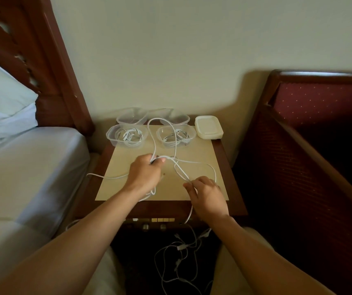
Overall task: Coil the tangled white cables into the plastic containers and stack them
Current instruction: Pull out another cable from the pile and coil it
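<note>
Head view: wooden nightstand (230,167) between bed (32,167), chair (319,135).

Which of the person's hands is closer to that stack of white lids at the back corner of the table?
The right hand. It is in front of the stack of lids, roughly in line with it. The left hand is farther over to the left.

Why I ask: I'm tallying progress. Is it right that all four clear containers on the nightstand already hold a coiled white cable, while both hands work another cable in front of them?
Not quite. The head view shows only the two front containers holding coils; the two back containers are empty. The left hand and right hand do work another white cable.
</note>
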### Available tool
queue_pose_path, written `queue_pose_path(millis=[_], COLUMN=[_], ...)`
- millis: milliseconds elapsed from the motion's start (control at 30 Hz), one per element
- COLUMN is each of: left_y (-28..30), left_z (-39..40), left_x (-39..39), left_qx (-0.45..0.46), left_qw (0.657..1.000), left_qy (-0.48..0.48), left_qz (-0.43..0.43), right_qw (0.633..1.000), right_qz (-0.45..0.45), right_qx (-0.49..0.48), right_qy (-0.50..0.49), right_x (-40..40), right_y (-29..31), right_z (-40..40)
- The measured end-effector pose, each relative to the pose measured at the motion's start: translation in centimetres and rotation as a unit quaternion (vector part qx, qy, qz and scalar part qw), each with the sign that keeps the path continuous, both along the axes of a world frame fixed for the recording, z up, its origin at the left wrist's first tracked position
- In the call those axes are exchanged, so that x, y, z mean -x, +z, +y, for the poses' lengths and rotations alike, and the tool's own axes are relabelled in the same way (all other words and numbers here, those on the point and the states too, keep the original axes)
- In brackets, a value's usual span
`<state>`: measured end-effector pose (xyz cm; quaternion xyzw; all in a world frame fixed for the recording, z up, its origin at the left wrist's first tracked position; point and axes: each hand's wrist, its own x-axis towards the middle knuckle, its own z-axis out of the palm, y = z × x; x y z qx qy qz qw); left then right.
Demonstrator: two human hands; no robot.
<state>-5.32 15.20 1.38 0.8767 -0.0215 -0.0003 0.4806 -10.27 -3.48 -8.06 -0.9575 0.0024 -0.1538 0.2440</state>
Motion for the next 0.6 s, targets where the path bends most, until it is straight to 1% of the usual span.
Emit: queue_pose_path(millis=[67, 100, 133, 167, 233, 300, 367, 400, 500, 533, 567, 600], left_y=[1.3, 1.9, 2.6, 3.5, 5.6, 7.3, 8.4, 8.9, 10.2, 10.5, 10.4, 9.9], left_z=[-0.2, -0.4, -0.5, -0.6, -0.1, 0.4, 0.9, 1.1, 1.8, 2.1, 2.3, 2.5], left_x=[0.0, -0.1, -0.5, -1.0, -2.4, -3.6, -4.5, -4.8, -5.1, -5.1, -5.1, -5.0], left_qx=[0.057, 0.087, 0.136, 0.197, 0.311, 0.385, 0.431, 0.455, 0.514, 0.519, 0.513, 0.492], left_qw=[0.998, 0.995, 0.986, 0.971, 0.925, 0.889, 0.863, 0.843, 0.767, 0.754, 0.755, 0.771], left_qy=[0.029, 0.053, 0.091, 0.137, 0.216, 0.243, 0.248, 0.261, 0.321, 0.336, 0.342, 0.337], left_qz=[-0.007, -0.012, -0.015, -0.022, -0.036, -0.051, -0.090, -0.121, -0.211, -0.222, -0.226, -0.222], right_qw=[0.999, 0.999, 0.999, 0.998, 0.997, 0.996, 0.997, 0.995, 0.984, 0.982, 0.981, 0.980], right_qz=[-0.024, -0.033, -0.040, -0.044, -0.020, 0.023, 0.056, 0.076, 0.131, 0.138, 0.143, 0.143], right_qx=[-0.019, -0.017, -0.005, 0.014, 0.060, 0.078, 0.061, 0.057, 0.098, 0.097, 0.090, 0.081], right_qy=[0.015, 0.024, 0.031, 0.036, 0.040, 0.027, -0.011, -0.033, -0.073, -0.086, -0.098, -0.109], right_x=[0.1, 0.2, 0.2, 0.3, 0.6, 0.8, 0.7, 0.4, -0.4, -0.5, -0.5, -0.5], right_y=[0.2, 0.2, 0.2, 0.1, -0.2, -0.4, 0.1, 0.6, 1.8, 2.0, 2.1, 2.1], right_z=[-0.3, -0.5, -0.7, -1.0, -1.6, -2.0, -2.1, -2.2, -2.5, -2.7, -2.9, -3.0])
